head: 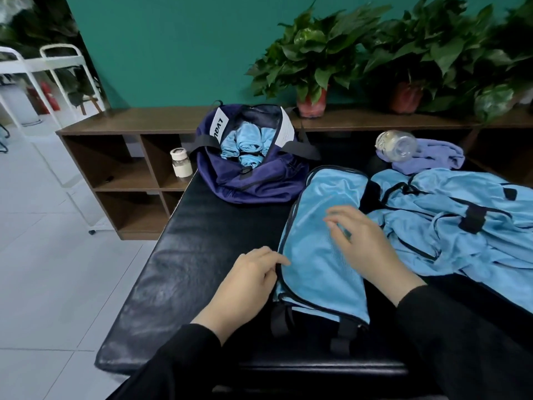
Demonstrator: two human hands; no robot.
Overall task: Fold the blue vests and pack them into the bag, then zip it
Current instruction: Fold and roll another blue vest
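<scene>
Left of my left hand [251, 280]: bare black bench top [184, 255], open room.
Toward the bag [248, 168]: clear strip of bench between it and the folded vest [317, 255]; mouth open, rolled vests [245, 142] filling it.
Bag's left: small jar [181, 162] just beside it.
Right: heap of loose vests [450, 220] covers the bench.
Far right: clear bottle [397, 145] lying on purple cloth [432, 158].
Behind: potted plants [314, 59] on the shelf [138, 119].
</scene>
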